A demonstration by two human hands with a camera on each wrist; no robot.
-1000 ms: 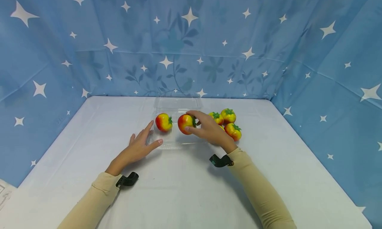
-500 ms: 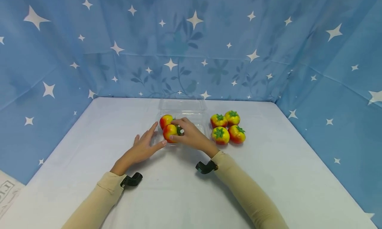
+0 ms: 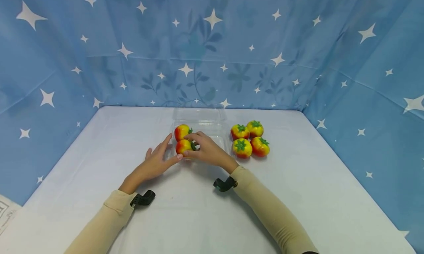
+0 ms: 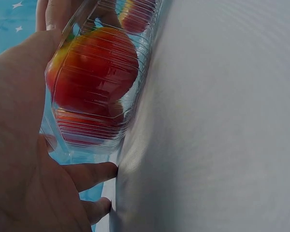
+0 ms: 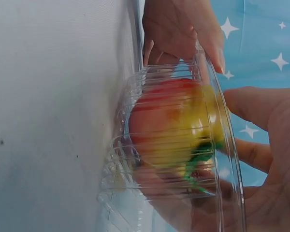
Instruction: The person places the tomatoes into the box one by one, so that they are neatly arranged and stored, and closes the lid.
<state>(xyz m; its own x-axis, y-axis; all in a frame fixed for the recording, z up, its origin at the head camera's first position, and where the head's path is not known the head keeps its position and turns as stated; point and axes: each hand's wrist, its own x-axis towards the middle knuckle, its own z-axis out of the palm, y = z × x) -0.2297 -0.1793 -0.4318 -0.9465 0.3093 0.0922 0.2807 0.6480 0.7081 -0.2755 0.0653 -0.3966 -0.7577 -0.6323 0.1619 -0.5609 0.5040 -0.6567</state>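
A clear plastic clamshell box (image 3: pixel 216 130) lies with its lid (image 3: pixel 198 115) folded back. Inside, at the left end, one red-and-yellow tomato (image 3: pixel 180 131) sits behind another, the front tomato (image 3: pixel 182 147). My right hand (image 3: pixel 212 151) reaches into the box, thumb and fingers around the green-stemmed side of the front one. My left hand (image 3: pixel 150 167) is at the box's left end, fingers extended along the outside and thumb near the front corner. Through the ribbed wall in the left wrist view, the front tomato (image 4: pixel 94 70) shows close to the left thumb.
Several more tomatoes (image 3: pixel 241 148) stand grouped just right of the box on the white tablecloth (image 3: pixel 198 217). A blue star-patterned curtain (image 3: pixel 198 44) closes off the back and sides. A printed white sheet (image 3: pixel 6 211) lies at the left edge.
My right hand has carried a tomato leftward and down into the front left corner of the box, and the other one now sits behind it. The left hand has stayed at the box's left end.
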